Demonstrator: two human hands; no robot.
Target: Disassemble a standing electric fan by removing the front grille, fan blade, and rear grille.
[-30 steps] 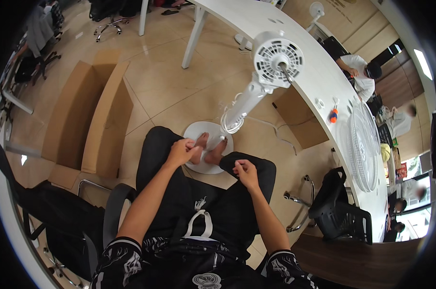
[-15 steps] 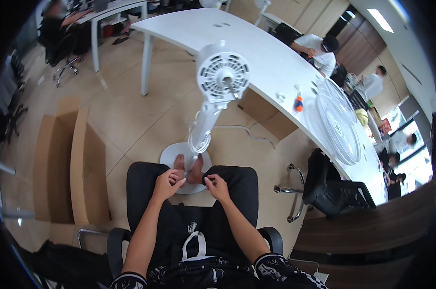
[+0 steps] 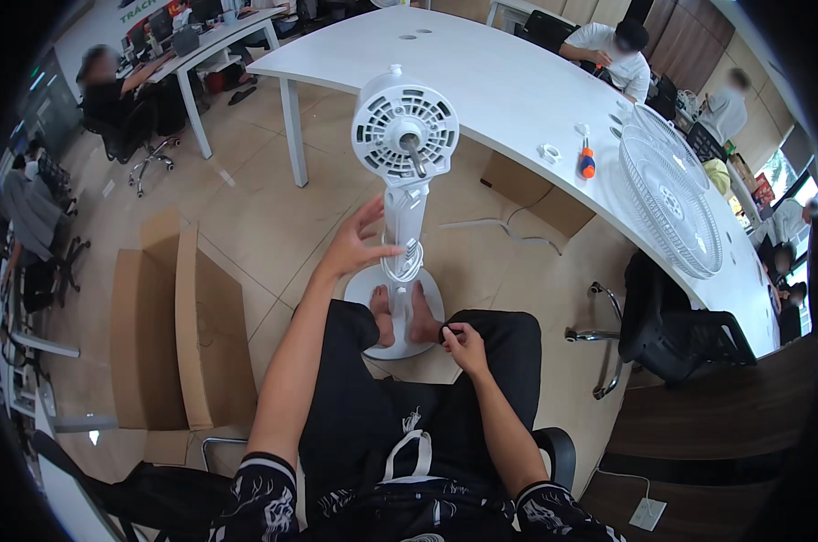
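White fan stand (image 3: 404,226) — left hand (image 3: 355,248) touching its pole.

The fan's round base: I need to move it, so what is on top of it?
Two bare feet rest on the round base beside the white column; the base under them is covered.

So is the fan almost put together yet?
Partly. The white plastic fan stand already stands upright on its round white base, with the motor head on top. The left hand reaches for the pole, while the right hand pinches something too small to identify. The round white wire grille lies on the curved white table, not yet fitted.
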